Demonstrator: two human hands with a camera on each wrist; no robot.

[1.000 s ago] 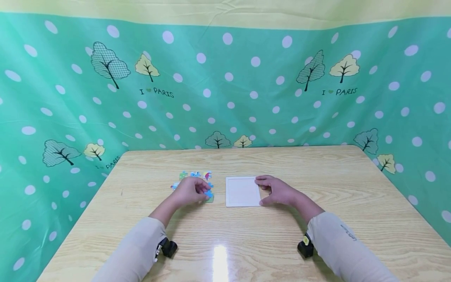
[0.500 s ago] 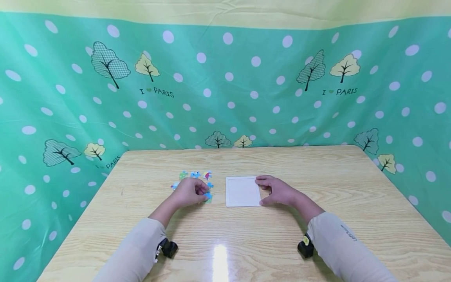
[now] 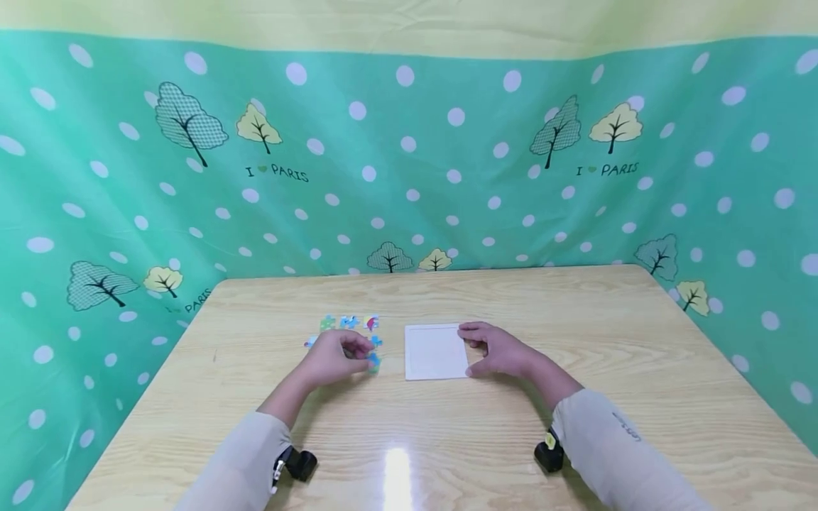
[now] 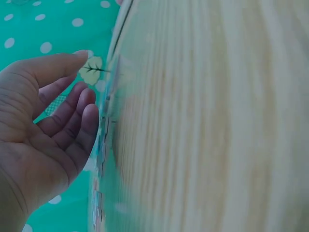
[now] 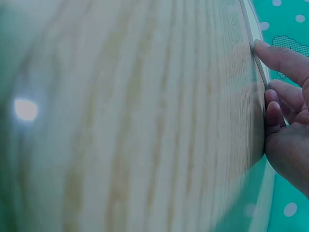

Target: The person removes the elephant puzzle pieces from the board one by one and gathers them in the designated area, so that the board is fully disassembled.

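Observation:
My left hand is over a small group of jigsaw puzzle pieces left of centre. Its thumb tip is right at a blue-green puzzle piece. In the left wrist view the left hand's thumb and bent fingers stand apart, with nothing between them. Another blue piece lies just beyond the fingertips. A flat white square puzzle tray with a raised border lies to the right. My right hand holds this tray by its right side, thumb at the near corner and fingers near the far one.
At the back of the group lie a green piece, a blue and white piece and a red and yellow piece. One more piece pokes out left of the left hand. A polka-dot curtain hangs behind the wooden table.
The head view has shifted a little. My left hand has drawn back slightly, and the gap between its thumb and fingers looks wider. The right hand stays at the tray's side.

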